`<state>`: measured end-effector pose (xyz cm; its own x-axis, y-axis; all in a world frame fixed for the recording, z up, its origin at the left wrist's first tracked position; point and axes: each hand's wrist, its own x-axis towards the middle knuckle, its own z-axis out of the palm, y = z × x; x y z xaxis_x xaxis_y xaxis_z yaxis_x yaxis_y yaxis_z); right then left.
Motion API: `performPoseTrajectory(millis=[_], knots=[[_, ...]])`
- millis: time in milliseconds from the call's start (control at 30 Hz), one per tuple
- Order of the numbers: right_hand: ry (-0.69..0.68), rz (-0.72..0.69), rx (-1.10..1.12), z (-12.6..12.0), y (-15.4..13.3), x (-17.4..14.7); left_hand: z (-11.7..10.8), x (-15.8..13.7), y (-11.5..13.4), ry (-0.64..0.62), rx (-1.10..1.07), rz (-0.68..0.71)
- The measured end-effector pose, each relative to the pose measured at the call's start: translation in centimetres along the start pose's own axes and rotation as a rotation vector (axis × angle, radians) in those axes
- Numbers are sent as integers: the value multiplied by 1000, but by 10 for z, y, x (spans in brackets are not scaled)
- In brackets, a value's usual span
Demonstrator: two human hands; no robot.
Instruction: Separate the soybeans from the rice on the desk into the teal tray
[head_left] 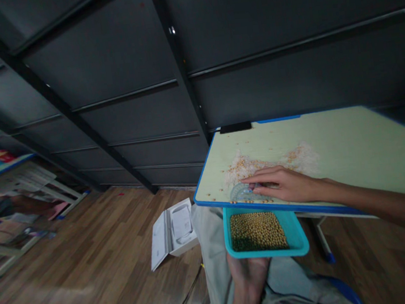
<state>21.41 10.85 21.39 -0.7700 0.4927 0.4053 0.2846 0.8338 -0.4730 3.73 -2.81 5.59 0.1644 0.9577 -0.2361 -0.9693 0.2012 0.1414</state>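
My left hand [248, 269] is under a turquoise plastic tray [292, 227], holding it up just below the near edge of the table. Round tan beans [258, 228], like soybeans, cover most of the tray's bottom. On the tabletop, my right hand [284, 181] grips a clear, curved plastic piece that looks like a protractor [239, 192], its fingers reaching left over it. A few beans [248, 201] lie along the table edge directly above the tray. Beyond the right hand spread white grains [307, 157] mixed with orange-yellow kernels [245, 162].
The pale green table [351, 144] has a blue rim, with a black flat object [235, 127] at its far left corner. An open white box [180, 227] and a dark cable [186, 298] lie on the wooden floor. Another person's leg [29, 205] shows beside a table at left.
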Motion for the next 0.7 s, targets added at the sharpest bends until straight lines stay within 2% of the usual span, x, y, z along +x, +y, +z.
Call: performPoseTrajectory(millis=[467, 700], knots=[[-26, -2, 20, 0, 0, 0, 4, 1, 0, -2, -22, -7], [-24, -3, 45, 0, 0, 0, -3, 1, 0, -24, 26, 7]])
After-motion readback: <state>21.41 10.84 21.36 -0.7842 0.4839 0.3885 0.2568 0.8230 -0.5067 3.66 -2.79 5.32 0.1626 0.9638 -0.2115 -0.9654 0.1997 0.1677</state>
